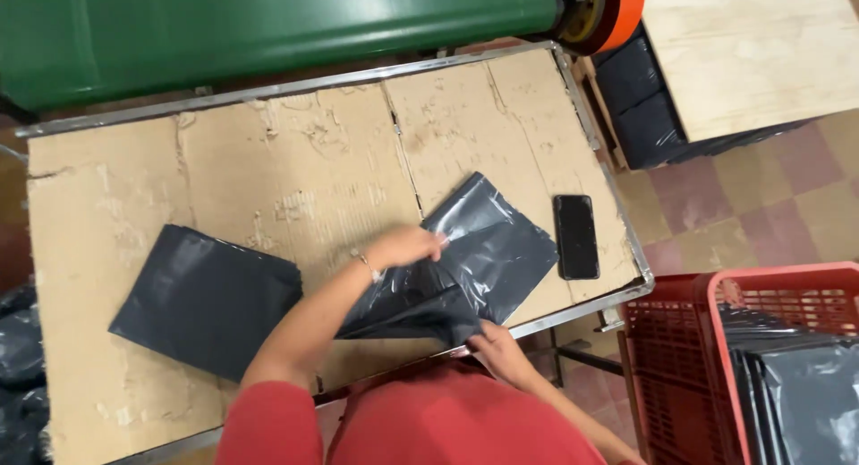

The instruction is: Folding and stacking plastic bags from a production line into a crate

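Head view: a dark grey plastic bag [488,250] lies crumpled on the cardboard-covered table [268,161], towards its near right part, with its long axis running from the near edge of the table up and to the right. The left hand [404,247] rests on top of the bag's upper left part, fingers bent and pinching a fold of the plastic, pointing right across the bag. The right hand [498,350] is at the bag's near corner, at the table's metal edge, fingers closed on that corner from below. So the bag lies between the two hands: to the right of and under the left fingers, and up and away from the right fingers. Both hands touch it; the left reaches further onto it.

To the left, well apart from the hands, a flat stack of bags [201,299] of the same grey lies on the cardboard. A black phone [576,236] lies just beside the bag's right edge. A red crate [761,366] with more grey bags stands at lower right, off the table.
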